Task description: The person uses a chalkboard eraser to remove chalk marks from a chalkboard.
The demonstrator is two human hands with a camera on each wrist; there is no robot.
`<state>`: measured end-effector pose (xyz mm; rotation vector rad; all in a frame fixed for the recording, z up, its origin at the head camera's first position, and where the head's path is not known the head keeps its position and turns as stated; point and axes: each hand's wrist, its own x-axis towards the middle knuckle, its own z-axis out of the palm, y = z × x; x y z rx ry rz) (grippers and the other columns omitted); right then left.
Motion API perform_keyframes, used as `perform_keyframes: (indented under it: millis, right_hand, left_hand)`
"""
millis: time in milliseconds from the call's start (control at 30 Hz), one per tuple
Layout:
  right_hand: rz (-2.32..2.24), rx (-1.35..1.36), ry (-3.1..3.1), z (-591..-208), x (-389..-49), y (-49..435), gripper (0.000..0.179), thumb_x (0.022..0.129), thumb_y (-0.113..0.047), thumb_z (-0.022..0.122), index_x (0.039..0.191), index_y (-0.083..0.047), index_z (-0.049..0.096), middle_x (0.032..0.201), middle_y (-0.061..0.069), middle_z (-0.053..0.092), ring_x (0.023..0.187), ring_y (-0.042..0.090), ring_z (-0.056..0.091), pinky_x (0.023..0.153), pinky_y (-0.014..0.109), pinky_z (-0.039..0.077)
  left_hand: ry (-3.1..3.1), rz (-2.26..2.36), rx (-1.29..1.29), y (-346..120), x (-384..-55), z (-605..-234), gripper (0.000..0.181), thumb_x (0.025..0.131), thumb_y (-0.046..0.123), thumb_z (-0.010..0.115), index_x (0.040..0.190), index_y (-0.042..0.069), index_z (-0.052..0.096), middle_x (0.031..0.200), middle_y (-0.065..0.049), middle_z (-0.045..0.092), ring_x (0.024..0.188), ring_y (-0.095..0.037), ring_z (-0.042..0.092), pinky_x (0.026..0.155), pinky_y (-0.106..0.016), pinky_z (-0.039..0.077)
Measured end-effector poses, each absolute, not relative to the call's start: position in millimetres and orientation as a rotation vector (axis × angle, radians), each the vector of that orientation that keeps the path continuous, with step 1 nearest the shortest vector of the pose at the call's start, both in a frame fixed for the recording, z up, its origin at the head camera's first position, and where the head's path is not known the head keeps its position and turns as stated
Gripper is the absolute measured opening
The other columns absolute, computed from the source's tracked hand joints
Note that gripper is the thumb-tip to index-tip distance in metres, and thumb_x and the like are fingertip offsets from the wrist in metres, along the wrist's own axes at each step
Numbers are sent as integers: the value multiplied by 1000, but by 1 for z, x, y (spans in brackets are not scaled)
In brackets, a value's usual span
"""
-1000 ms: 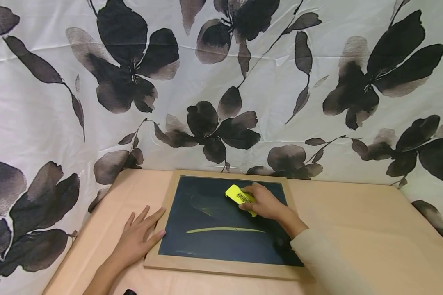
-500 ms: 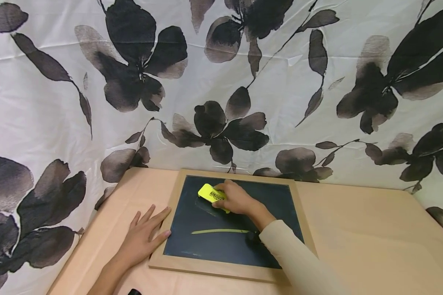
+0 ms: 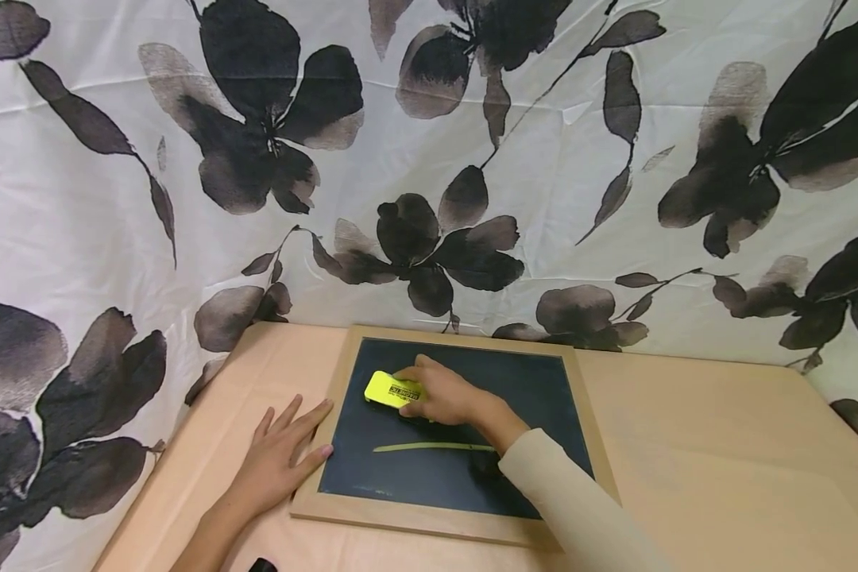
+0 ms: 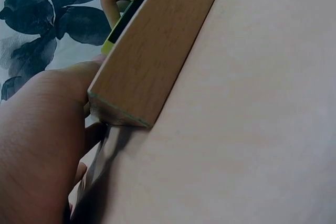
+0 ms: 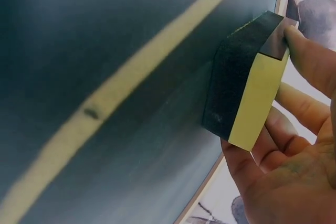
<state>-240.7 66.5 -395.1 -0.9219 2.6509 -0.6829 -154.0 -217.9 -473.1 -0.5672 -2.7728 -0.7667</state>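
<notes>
A yellow board eraser [image 3: 388, 390] with a dark felt underside is gripped between the thumb and fingers of my right hand [image 3: 443, 391]. It sits over the upper left part of a wood-framed chalkboard [image 3: 536, 405]. Below it, a yellow-green line [image 3: 429, 446] runs across the board; my right sleeve hides its right end. In the right wrist view the eraser [image 5: 252, 82] shows its felt side facing the board. My left hand [image 3: 275, 457] lies with fingers spread at the board's left frame, thumb and fingertips touching the wood.
The board lies on a light wooden table [image 3: 708, 445]. A black object [image 3: 262, 565] shows partly at the bottom edge, near my left forearm. Behind the table hangs a white cloth [image 3: 372, 183] with dark flowers. Faint smudges [image 3: 372, 489] mark the board's lower left.
My right hand has carried the eraser leftward across the upper board. The faint curved mark there no longer shows. The left hand keeps its place at the frame, while the head view shifted slightly.
</notes>
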Motion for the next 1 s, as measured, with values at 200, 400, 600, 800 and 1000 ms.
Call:
perform_keyframes:
  millis: [200,400,600,800,1000]
  right_hand:
    - [-652,-981,2619,-394,-229,70,53,85,-25,74,134,-11,57,90,1,43,79,15,44,68,28,38]
    - [-595,-1005,2610,-393,-221,77,53,85,-26,74,133,-13,58,90,1,43,79,14,44,68,27,38]
    - [-519,-1005,2627,-389,-215,86,54,85,-28,74,134,-15,57,91,-2,43,80,13,45,70,26,40]
    - [-488,-883,2710,-386,-213,114,54,81,-30,77,130,-13,60,98,-3,50,84,14,49,76,31,45]
    - [-448,-762,2849,-382,-203,166,53,78,-28,80,124,-6,62,100,2,55,82,17,50,74,35,47]
  left_hand:
    - [-2765,-769,-580,-217,-155,-474,62,90,43,63,145,19,45,143,-6,47,138,-38,27,108,-63,7]
    - [-2767,-775,-584,-215,-153,-477,62,91,44,62,145,19,45,143,-6,47,138,-38,27,108,-62,7]
    - [-2769,-781,-578,-215,-152,-476,62,91,44,62,145,20,44,144,-7,47,139,-38,27,109,-61,6]
    - [-2773,-785,-580,-219,-150,-474,62,91,44,62,146,20,44,143,-7,47,138,-39,27,109,-62,7]
    - [-2764,-778,-586,-221,-149,-472,62,91,43,62,146,19,44,143,-8,47,138,-39,27,108,-63,7]
